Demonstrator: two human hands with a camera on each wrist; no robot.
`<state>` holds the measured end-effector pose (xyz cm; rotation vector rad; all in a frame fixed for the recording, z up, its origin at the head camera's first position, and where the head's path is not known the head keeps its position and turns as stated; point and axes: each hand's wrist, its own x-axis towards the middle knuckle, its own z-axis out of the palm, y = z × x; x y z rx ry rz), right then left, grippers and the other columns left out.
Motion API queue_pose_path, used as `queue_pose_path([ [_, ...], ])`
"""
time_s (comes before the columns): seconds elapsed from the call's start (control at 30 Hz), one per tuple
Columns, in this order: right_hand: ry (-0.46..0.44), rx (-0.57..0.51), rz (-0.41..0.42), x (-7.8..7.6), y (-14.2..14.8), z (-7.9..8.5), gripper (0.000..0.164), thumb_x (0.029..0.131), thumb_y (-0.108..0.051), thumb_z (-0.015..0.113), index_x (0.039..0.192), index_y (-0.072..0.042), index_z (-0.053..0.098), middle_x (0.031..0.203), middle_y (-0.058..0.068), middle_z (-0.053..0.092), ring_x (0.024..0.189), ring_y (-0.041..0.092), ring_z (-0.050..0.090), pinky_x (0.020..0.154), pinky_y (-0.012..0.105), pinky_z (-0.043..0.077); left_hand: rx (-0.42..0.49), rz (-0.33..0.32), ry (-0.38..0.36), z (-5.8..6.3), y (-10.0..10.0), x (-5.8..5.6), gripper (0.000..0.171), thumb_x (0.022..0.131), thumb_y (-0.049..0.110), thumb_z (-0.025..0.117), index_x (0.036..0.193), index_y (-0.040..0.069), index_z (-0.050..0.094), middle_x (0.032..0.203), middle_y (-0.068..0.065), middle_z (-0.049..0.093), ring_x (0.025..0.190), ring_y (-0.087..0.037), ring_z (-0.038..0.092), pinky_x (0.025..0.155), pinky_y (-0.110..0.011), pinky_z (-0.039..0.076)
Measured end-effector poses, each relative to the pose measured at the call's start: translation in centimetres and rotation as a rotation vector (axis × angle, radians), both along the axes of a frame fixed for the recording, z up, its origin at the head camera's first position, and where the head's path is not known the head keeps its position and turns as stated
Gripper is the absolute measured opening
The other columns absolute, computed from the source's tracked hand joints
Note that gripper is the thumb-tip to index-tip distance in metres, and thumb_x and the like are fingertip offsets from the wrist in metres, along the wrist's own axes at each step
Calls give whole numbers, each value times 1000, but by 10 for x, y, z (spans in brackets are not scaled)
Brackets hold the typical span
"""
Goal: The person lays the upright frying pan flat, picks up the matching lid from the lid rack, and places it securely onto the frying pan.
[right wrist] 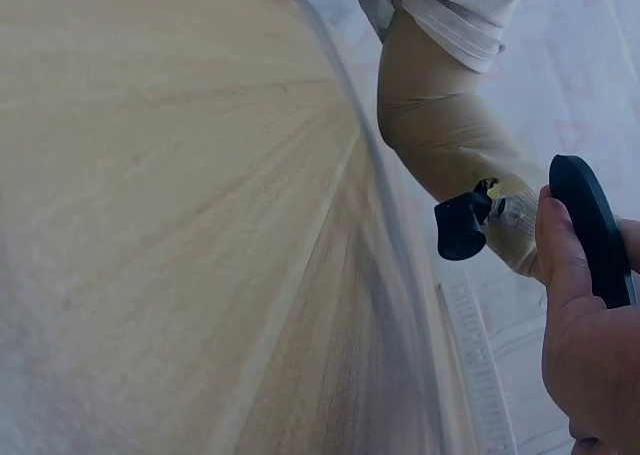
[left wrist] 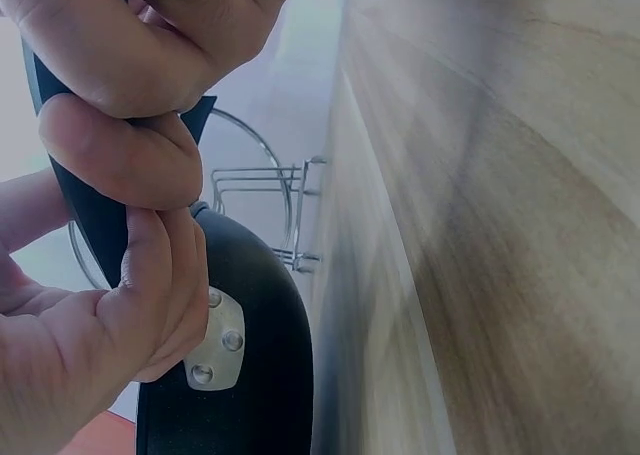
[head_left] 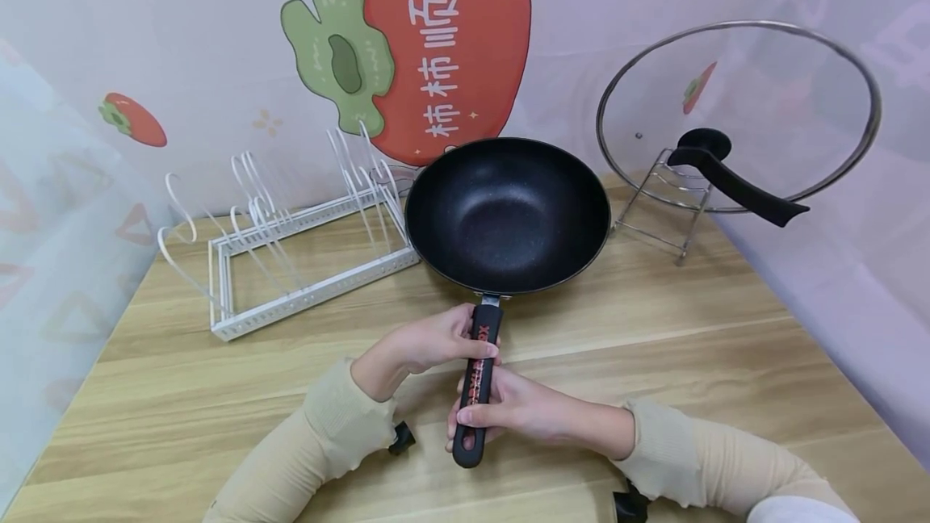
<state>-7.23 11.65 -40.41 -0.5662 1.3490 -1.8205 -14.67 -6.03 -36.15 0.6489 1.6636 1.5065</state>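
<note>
A black wok [head_left: 508,216] is held over the table with its inside facing up and its long handle [head_left: 477,378] pointing toward me. Red lettering runs along the handle. My left hand [head_left: 443,337] grips the handle close to the pan, thumb across the top. Nearer the handle's end, my right hand [head_left: 519,406] holds it with the thumb on top and fingers curled beneath. From below, the left wrist view shows the fingers wrapped under the handle beside a riveted metal bracket [left wrist: 218,340]. In the right wrist view, the handle's black tip [right wrist: 585,215] sticks out past the hand.
Left of the wok stands a white rack [head_left: 320,289] with upright hoops. At the back right, a large glass lid [head_left: 792,103] with a black knob and handle leans in a small wire stand [head_left: 657,240]. A printed cloth [head_left: 218,23] hangs behind the wooden table [head_left: 182,418].
</note>
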Motion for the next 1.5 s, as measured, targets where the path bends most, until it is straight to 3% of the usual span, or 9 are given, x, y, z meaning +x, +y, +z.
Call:
queue_pose_path([
  [0.87, -44, -6, 25, 3, 2, 1, 28, 103, -8, 59, 118, 5, 38, 104, 9, 72, 98, 16, 71, 85, 32, 58, -22, 26, -38, -1, 0, 6, 17, 99, -7, 56, 113, -7, 46, 85, -2, 68, 80, -10, 62, 80, -24, 49],
  [1.5, -48, -50, 39, 9, 4, 1, 29, 104, -11, 60, 116, 5, 39, 104, 7, 71, 98, 17, 71, 86, 33, 58, 22, -7, -36, -5, 1, 8, 10, 99, -7, 55, 106, -5, 49, 83, 2, 67, 79, -9, 62, 76, -22, 47],
])
